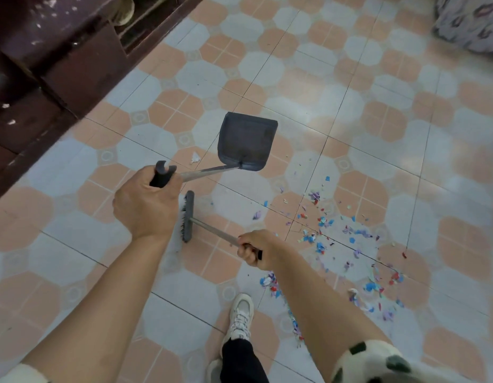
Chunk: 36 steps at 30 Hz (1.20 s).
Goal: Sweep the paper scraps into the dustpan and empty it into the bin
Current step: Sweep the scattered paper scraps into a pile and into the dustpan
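My left hand (145,205) grips the black handle of a long metal rod that ends in a dark grey dustpan (245,142), which looks empty and sits out in front of me. My right hand (253,248) holds the handle of a grey broom (188,217); its head lies on the tiles just right of my left hand. Coloured paper scraps (322,230), blue, purple and red, are scattered over the floor to the right of the broom and below my right forearm. One white scrap (195,158) lies left of the dustpan. No bin is in view.
Dark brown wooden furniture (60,64) fills the upper left. A patterned fabric object (469,23) sits at the top right corner. My white shoe (241,316) and black trouser leg stand on the tiled floor (350,92) at the bottom centre.
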### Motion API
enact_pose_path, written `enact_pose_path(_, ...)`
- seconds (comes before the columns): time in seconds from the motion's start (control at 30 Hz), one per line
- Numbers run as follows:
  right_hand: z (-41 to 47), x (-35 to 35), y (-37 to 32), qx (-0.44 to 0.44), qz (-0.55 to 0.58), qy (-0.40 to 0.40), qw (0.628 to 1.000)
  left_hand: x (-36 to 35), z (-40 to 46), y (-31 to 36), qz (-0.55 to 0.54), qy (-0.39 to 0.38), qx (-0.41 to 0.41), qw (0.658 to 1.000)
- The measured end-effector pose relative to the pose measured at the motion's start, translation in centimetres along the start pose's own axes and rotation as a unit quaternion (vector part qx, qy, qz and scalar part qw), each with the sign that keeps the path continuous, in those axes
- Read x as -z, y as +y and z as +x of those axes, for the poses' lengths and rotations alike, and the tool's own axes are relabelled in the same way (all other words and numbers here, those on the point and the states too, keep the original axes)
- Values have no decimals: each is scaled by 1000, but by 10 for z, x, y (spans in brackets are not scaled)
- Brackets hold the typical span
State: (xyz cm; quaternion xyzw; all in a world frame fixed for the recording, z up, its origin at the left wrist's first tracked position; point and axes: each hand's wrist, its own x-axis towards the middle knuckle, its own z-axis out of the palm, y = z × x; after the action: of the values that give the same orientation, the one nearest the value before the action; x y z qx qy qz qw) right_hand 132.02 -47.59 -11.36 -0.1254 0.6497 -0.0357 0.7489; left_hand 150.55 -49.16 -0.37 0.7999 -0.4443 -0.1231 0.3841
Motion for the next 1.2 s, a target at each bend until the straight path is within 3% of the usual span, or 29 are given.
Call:
enact_pose_path(0.23,18,73,-50,-19,111,16,994,-50,40,17,3,-18,-4,1000)
enact_pose_path(0.5,-28,179,-26,-28,214,86,973,-85,62,48,-8,-47,-7,999)
enact_pose_path(0.67,-56,201,-12,-17,232,110,966,-102,78,67,-8,-64,-7,998)
enact_pose_path(0.83,-66,168,-29,15,210,124,970,-116,110,80,-46,-83,-17,995)
enact_pose_path(1.2,26,-12,-179,32,140,9,990,-134,240,84,-96,-128,-67,985)
